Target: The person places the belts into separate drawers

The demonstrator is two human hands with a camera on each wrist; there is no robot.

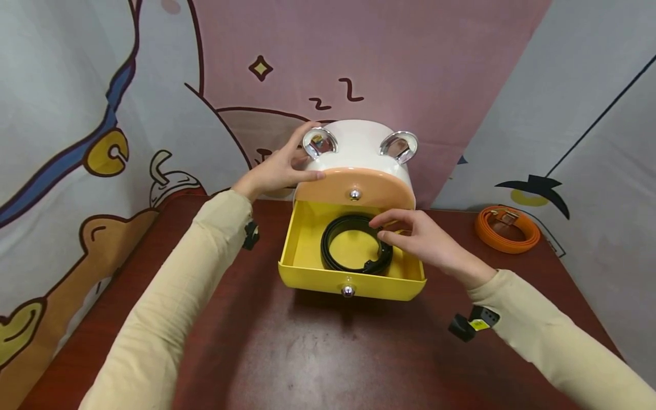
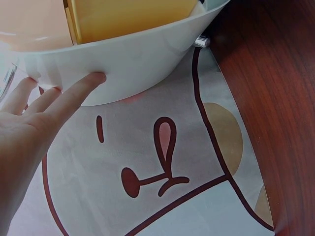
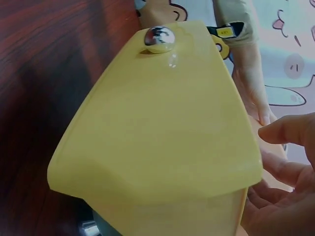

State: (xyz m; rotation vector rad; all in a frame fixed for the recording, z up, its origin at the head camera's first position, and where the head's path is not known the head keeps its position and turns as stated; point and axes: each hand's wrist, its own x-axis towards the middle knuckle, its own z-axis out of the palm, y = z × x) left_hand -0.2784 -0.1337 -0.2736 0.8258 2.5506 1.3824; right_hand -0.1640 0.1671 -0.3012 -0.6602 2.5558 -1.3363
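Note:
A coiled black belt [image 1: 328, 250] lies in the pulled-out yellow drawer [image 1: 302, 273] of a small white cabinet [image 1: 359, 142] with chrome ear-like loops. My right hand [image 1: 422, 236] hovers over the drawer's right side, thumb and forefinger apart, fingertips overlapping the belt's edge in the head view. The right wrist view has the drawer front [image 3: 152, 123] covering the belt, with the relaxed right fingers [image 3: 283, 167] beside it. Against the cabinet's left side rests my left hand [image 1: 279, 168], its extended fingers [image 2: 74, 96] touching the white shell and its thumb along the orange upper front.
An orange coiled belt [image 1: 507, 230] lies at the back right of the dark red-brown table [image 1: 318, 353]. Behind the cabinet hangs a cartoon-printed cloth [image 1: 410, 57]. A round chrome knob [image 1: 348, 291] sticks out from the drawer front, another [image 1: 355, 195] from the closed upper front.

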